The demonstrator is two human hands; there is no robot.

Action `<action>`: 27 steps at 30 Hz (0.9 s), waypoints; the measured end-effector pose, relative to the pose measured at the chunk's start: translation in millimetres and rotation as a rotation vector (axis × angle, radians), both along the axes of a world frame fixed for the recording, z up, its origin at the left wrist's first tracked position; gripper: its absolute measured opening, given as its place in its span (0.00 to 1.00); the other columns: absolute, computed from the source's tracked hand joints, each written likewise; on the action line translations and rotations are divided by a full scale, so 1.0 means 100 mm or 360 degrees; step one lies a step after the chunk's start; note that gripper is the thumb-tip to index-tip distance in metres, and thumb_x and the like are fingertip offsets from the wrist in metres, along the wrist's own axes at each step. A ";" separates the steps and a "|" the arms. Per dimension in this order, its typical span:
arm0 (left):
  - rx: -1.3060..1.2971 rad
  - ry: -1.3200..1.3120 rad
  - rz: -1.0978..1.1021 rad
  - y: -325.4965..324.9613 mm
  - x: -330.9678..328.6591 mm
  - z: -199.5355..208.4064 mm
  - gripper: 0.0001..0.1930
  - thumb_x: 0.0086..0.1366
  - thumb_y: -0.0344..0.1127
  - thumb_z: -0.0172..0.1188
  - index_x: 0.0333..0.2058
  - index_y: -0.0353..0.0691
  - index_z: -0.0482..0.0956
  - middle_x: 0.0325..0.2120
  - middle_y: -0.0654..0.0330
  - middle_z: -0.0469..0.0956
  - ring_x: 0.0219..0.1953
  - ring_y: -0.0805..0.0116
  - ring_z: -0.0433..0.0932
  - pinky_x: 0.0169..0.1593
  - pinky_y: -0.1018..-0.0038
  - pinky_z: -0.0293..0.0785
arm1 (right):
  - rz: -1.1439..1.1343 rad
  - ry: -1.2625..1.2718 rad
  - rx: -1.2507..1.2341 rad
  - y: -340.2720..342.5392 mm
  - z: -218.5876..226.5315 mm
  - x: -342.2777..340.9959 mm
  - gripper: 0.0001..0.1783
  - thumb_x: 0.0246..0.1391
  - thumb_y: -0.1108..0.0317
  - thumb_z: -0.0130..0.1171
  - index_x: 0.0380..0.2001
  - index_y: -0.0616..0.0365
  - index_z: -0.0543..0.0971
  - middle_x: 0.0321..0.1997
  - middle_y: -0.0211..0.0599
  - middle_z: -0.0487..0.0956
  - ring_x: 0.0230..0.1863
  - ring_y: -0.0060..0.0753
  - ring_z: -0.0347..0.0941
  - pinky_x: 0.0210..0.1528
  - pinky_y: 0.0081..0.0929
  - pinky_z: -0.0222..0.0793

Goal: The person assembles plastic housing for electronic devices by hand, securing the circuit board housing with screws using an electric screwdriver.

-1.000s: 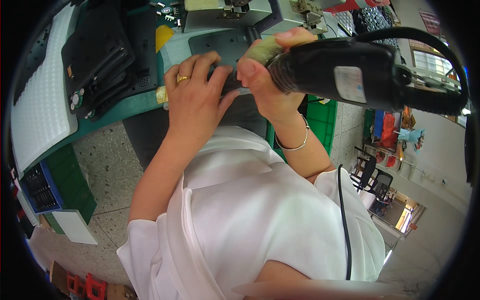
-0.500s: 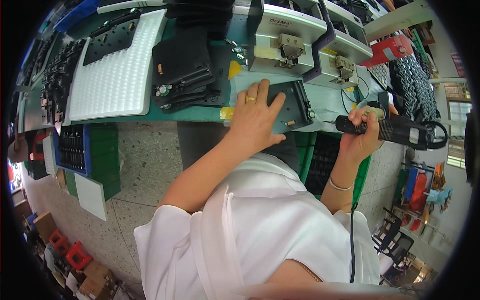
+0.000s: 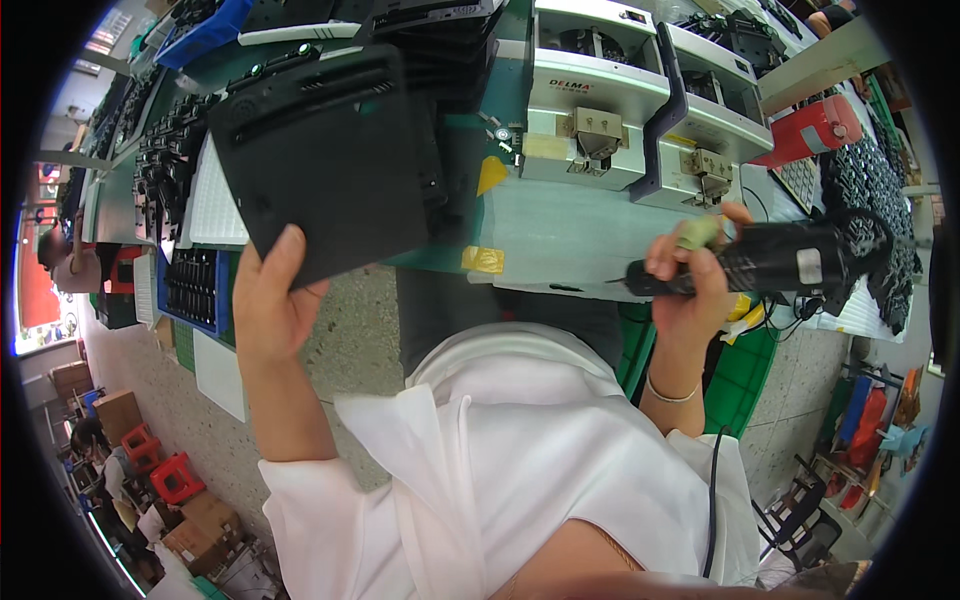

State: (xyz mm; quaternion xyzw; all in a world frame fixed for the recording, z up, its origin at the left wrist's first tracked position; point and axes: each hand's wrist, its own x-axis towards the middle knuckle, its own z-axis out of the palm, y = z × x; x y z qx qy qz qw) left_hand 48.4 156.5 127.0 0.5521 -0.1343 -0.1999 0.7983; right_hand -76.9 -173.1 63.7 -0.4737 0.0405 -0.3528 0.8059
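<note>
At nine o'clock, the left hand (image 3: 272, 302) grasps a black panel (image 3: 330, 170) by its edge. At three o'clock, the right hand (image 3: 695, 280) grips a black power screwdriver (image 3: 775, 260).

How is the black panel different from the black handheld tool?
The panel is wide and flat; the tool is long and rounded. The left hand holds the panel by its edge; the right hand wraps around the tool. Both are black and held.

The left hand (image 3: 272, 308) holds a black panel (image 3: 325, 165) while the right hand (image 3: 692, 285) grips a black power screwdriver (image 3: 768, 262).
</note>
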 end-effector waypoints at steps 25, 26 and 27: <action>0.1088 0.0180 -0.0106 -0.09 0.78 -0.27 0.45 0.55 0.31 0.68 0.67 0.39 0.51 0.65 0.47 0.57 0.67 0.57 0.57 0.67 0.63 0.55 | 0.1307 0.0473 -0.0185 0.80 -0.04 0.84 0.44 0.45 0.87 0.56 0.67 0.52 0.57 0.73 0.40 0.51 0.69 0.54 0.58 0.49 0.40 0.79; 0.1066 0.0178 -0.0117 -0.11 0.76 -0.27 0.44 0.55 0.31 0.68 0.67 0.41 0.52 0.65 0.47 0.56 0.67 0.57 0.56 0.67 0.62 0.55 | 0.1341 0.0544 -0.0273 0.81 -0.03 0.85 0.45 0.44 0.88 0.55 0.67 0.53 0.56 0.73 0.39 0.51 0.69 0.54 0.59 0.50 0.40 0.79; 0.1070 0.0179 -0.0117 -0.14 0.75 -0.27 0.44 0.55 0.31 0.68 0.67 0.41 0.52 0.65 0.47 0.56 0.67 0.57 0.56 0.67 0.62 0.55 | 0.1367 0.0610 -0.0308 0.82 -0.02 0.86 0.45 0.43 0.89 0.53 0.67 0.53 0.56 0.73 0.36 0.52 0.68 0.51 0.60 0.51 0.38 0.78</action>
